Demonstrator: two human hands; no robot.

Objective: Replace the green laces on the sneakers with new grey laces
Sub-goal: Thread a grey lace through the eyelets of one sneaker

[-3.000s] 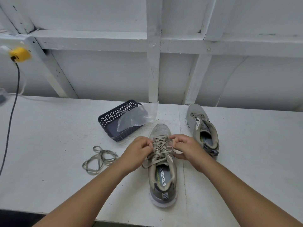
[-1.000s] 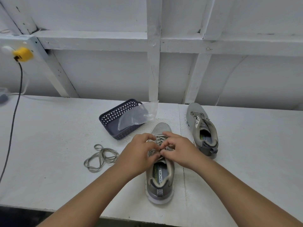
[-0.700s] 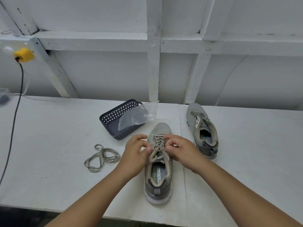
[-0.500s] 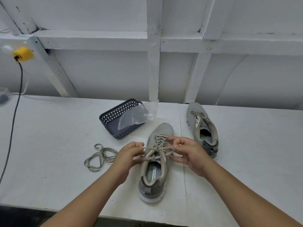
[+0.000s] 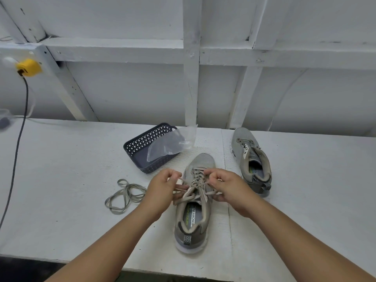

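Note:
A grey sneaker point(image 5: 193, 222) lies in front of me on the white table, toe pointing away, with a grey lace point(image 5: 195, 180) threaded up its eyelets. My left hand point(image 5: 162, 190) pinches the lace strands on the shoe's left side. My right hand point(image 5: 225, 188) pinches the strands on the right side, and the strands cross between both hands over the tongue. A second grey sneaker point(image 5: 252, 161) without a lace lies to the right. A loose greenish lace point(image 5: 124, 195) lies coiled on the table to the left.
A dark perforated basket point(image 5: 142, 147) with a clear plastic bag point(image 5: 173, 143) in it stands behind the near shoe. A dark cable point(image 5: 18, 139) hangs from a yellow plug point(image 5: 28, 67) at far left. The table's front edge runs just below my forearms.
Both hands closed over the tongue, then pulled apart sideways, drawing the lace strands out across the shoe. The near shoe's heel swung left, then back a little.

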